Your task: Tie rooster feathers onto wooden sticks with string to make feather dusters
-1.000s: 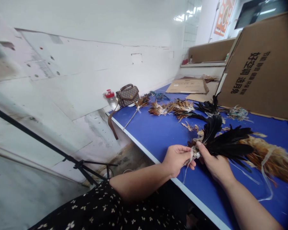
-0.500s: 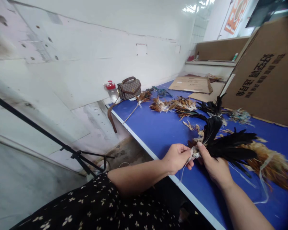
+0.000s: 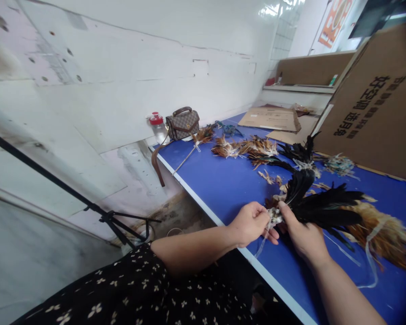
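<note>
A bunch of black feathers (image 3: 328,205) fans out to the right over the blue table (image 3: 206,185). My right hand (image 3: 302,232) grips it near the bound quill ends, thumb on top. At those whitish ends, my left hand (image 3: 252,223) pinches a thin translucent plastic strip (image 3: 262,243), whose tail hangs down near the table edge. The exact contact under the left fingers is hidden. Brown and tan feathers (image 3: 389,230) lie to the right, beyond my right hand, with another pale strip (image 3: 370,248) across them.
Several brown feather bunches (image 3: 226,146) and another black bunch (image 3: 301,151) lie along the table. A feathered stick (image 3: 184,160), a handbag (image 3: 182,124) and a red-capped bottle (image 3: 159,128) are at the far left. Cardboard (image 3: 372,104) stands at the right; a tripod (image 3: 111,216) is left.
My left fingers have shifted slightly at the quill ends, with the lower fingers stretching out further. The strip's tail has swung a little to the right. My right hand keeps its grip.
</note>
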Demonstrator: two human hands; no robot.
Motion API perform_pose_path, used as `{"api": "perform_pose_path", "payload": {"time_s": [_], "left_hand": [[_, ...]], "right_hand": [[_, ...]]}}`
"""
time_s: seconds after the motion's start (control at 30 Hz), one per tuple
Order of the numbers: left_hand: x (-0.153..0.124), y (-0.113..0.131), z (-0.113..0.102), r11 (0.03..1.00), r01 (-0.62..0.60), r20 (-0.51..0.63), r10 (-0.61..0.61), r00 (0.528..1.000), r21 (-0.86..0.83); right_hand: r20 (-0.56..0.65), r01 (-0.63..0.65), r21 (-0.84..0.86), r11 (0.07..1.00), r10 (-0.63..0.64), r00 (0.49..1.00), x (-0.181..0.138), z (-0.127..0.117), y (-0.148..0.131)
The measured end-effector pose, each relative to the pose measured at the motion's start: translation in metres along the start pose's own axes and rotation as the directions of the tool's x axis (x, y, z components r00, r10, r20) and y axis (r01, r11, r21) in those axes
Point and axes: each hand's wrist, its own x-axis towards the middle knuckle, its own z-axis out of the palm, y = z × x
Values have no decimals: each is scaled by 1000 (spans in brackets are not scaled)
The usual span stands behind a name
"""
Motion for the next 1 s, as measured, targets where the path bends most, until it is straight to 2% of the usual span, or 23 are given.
{"api": "perform_pose_path", "payload": {"time_s": [0.1,0.17,0.23,0.37,0.47,0.57,0.63,0.73,0.9,1.0], "left_hand": [[-1,3,-1,999,-19,2,19,1000,-35],[-1,6,-2,1000,-11,51,12,999,-21],[-2,9,-3,999,-26,119,22,993,30],[-7,13,-6,969,-138,219,91,972,206],[-11,15,-9,874,-249,261,147,954,417],[-11,17,-9,719,-383,281,265,922,580],[-10,18,-8,628,-418,277,315,908,657],[-9,20,-5,558,-408,271,314,910,723],[-12,25,-3,512,-341,266,216,939,788],[-12,27,-4,484,-311,256,178,950,818]], "right_hand": [[-12,-27,10,1000,27,1000,0,1,1],[-32,-28,8,1000,28,999,-1,2,0],[-40,-17,-5,1000,17,999,-1,2,1],[-5,-20,-16,1000,20,1000,3,3,9],[0,-57,-34,998,57,998,5,4,14],[-46,-103,-63,993,101,994,5,6,17],[-66,-105,-74,992,100,993,5,8,18],[-88,-80,-82,993,72,993,6,10,23],[-124,-35,-87,996,24,992,10,13,33],[-148,59,-66,996,-68,987,11,15,37]]}}
